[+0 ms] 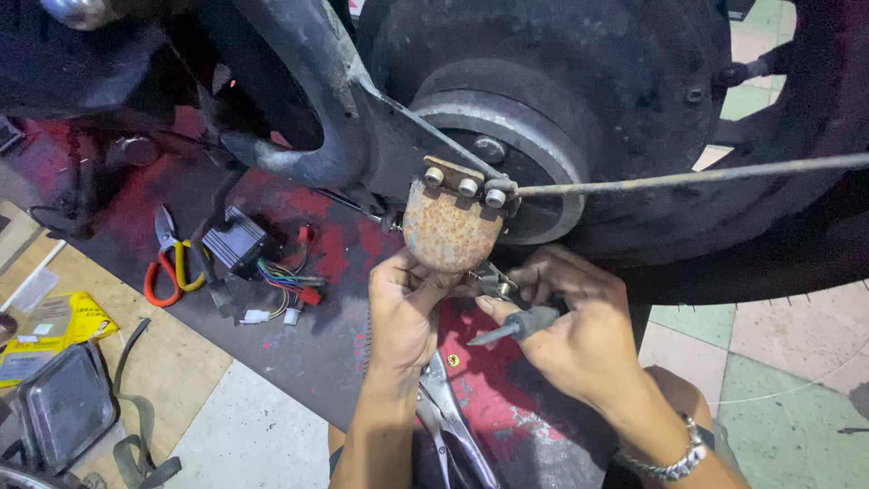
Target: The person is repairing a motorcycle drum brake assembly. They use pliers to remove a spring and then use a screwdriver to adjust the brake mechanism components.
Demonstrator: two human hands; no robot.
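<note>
Inspector: Hands first, head view. State and position?

Technician: Left hand (pixel 405 308) is raised under the rusty metal cover (pixel 450 231), fingers closed narrow around its lower edge, touching it. Right hand (pixel 570 330) sits just beside the left, fingers curled shut around a screwdriver (pixel 518 326) with a dark grey handle; the shaft points left and slightly down. A metal bracelet (pixel 674 462) circles the right wrist.

Inspector: Location of the rusty cover?

Technician: It hangs below a bracket carrying three bolts (pixel 467 186), in front of the wheel hub (pixel 534 145) of the dark rear wheel (pixel 634 109). A thin metal rod (pixel 688 177) runs from the bracket to the right edge. A small metal fitting (pixel 493 282) shows between the two hands, directly under the cover; its exact attachment cannot be determined.

Inspector: Items below the hands?

Technician: Pliers (pixel 453 417) with bare metal handles lie on the red-stained dark floor plate (pixel 308 353), partly hidden by the left forearm.

Inspector: Remaining items, left side?

Technician: Orange-and-yellow-handled snips (pixel 169 263) lie well apart from the hands. Near them sits a small black module (pixel 233 240) with a bundle of coloured wires (pixel 285 281) ending in white connectors. A yellow package (pixel 54 330) and a clear plastic case (pixel 65 407) rest on the wooden board (pixel 181 362) at far left.
</note>
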